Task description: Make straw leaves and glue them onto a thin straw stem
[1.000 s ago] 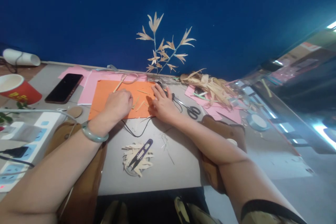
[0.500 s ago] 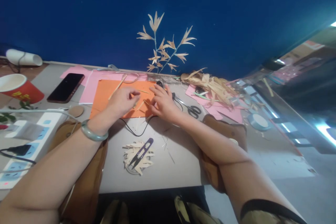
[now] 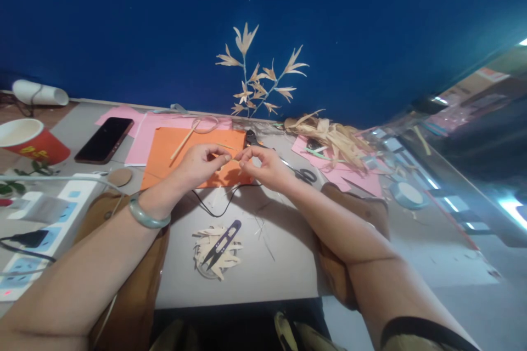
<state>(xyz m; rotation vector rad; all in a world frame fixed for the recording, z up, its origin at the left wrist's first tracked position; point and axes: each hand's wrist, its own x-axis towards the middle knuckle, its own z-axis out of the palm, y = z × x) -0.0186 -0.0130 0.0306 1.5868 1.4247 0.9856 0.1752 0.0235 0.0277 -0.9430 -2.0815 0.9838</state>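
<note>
My left hand (image 3: pixel 202 162) and my right hand (image 3: pixel 263 166) meet over an orange sheet (image 3: pixel 160 156), fingertips nearly touching. Both are closed in a pinch on a thin straw-coloured strip (image 3: pixel 235 160), mostly hidden by the fingers. A longer pale strip (image 3: pixel 183 145) lies on the sheet beside my left hand. Nearer me, purple-handled thread snips (image 3: pixel 223 241) rest on a small dish of cut pale husk pieces (image 3: pixel 203 252). Black-handled scissors (image 3: pixel 305 175) lie to the right of my right hand, partly covered by it.
A branch of husk flowers (image 3: pixel 259 88) stands at the back against the blue wall. Dried husks (image 3: pixel 337 142) lie at right on pink paper. Left are a phone (image 3: pixel 105 140), a red paper cup (image 3: pixel 37 142) and a power strip (image 3: pixel 61 219). A tape roll (image 3: pixel 407 196) is far right.
My hands have come together from a small gap apart. The fingers of my right hand, spread before, have closed into a pinch.
</note>
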